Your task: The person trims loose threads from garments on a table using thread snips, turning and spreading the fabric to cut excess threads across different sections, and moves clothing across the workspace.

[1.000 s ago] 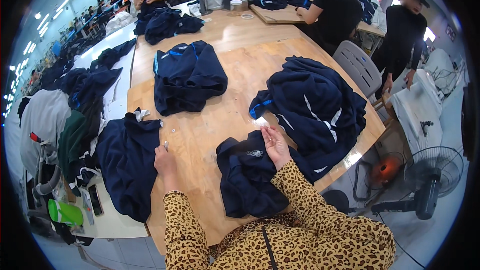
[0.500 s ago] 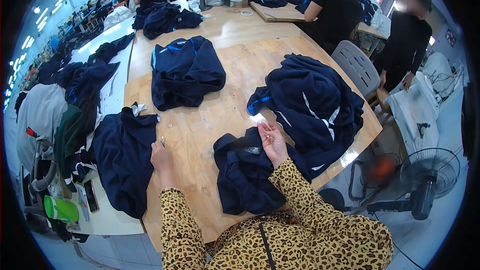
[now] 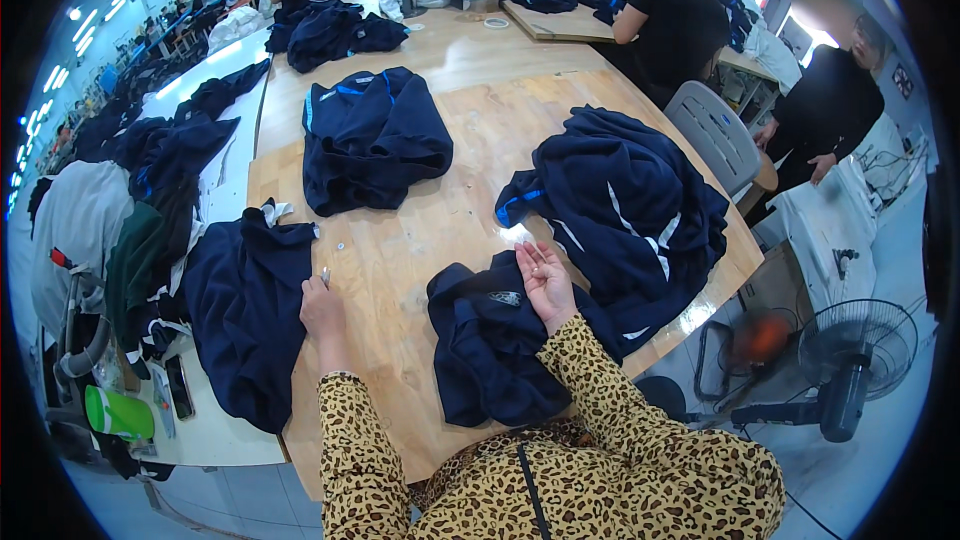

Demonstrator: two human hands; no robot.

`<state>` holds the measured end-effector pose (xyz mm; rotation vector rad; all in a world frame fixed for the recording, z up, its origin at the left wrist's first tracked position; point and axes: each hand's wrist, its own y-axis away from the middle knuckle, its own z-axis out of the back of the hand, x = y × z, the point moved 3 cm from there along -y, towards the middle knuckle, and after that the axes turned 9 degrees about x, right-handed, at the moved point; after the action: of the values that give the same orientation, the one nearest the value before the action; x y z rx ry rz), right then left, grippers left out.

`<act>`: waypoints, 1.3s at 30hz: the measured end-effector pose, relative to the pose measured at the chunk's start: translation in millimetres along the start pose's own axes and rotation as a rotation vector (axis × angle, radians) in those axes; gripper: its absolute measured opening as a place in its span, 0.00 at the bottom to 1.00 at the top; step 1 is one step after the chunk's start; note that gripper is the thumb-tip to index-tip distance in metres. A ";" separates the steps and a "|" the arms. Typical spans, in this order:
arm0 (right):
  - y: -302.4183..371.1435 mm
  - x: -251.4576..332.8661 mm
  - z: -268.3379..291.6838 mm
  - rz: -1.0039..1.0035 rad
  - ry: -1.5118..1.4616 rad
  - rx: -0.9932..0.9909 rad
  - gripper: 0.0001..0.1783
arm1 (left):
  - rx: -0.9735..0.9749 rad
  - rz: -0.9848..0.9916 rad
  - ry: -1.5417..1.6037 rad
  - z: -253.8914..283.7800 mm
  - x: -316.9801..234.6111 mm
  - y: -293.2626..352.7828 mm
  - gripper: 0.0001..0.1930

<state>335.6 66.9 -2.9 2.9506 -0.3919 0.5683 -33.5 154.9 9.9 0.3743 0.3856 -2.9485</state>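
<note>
My left hand (image 3: pixel 322 314) is closed above the wooden tabletop, beside a dark navy garment (image 3: pixel 245 315) on the left. A small, shiny, metal-looking tip pokes out above its fingers; the rest is hidden in the grip. My right hand (image 3: pixel 547 286) is turned partly palm up, fingers pinched together. Something small and pale may be at its fingertips, too small to name. Under that wrist lies a crumpled navy garment (image 3: pixel 480 345) with a pale printed patch. Just beyond is a larger navy garment heap (image 3: pixel 640 195) with white strips and a blue band.
Another navy garment (image 3: pixel 375 145) with blue trim lies farther back on the wooden table (image 3: pixel 470 170). At left are a green cup (image 3: pixel 120 413) and a phone (image 3: pixel 180 387). A grey chair (image 3: pixel 712 135) and a black fan (image 3: pixel 850 370) stand right. Several people work around.
Both my hands stay nearly in place. The standing person at the far right has shifted and turned, with the hands now apart. The view has moved very slightly.
</note>
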 end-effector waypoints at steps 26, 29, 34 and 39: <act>0.1 0.3 0.6 0.008 0.091 0.005 0.18 | 0.005 -0.017 0.034 3.3 -1.9 1.9 0.05; 1.6 -0.8 1.6 0.021 0.165 0.006 0.18 | -0.005 -0.019 0.051 2.2 -0.8 1.5 0.06; 0.5 0.5 3.4 0.007 0.192 -0.001 0.17 | -0.023 -0.025 0.068 -1.0 1.0 0.7 0.08; -0.1 0.7 2.9 0.006 0.137 0.045 0.19 | -0.056 -0.043 0.058 -4.1 3.5 -0.8 0.09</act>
<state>337.3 66.4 -5.3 2.9315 -0.3782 0.7845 -36.1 156.4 5.4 0.4513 0.4878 -2.9669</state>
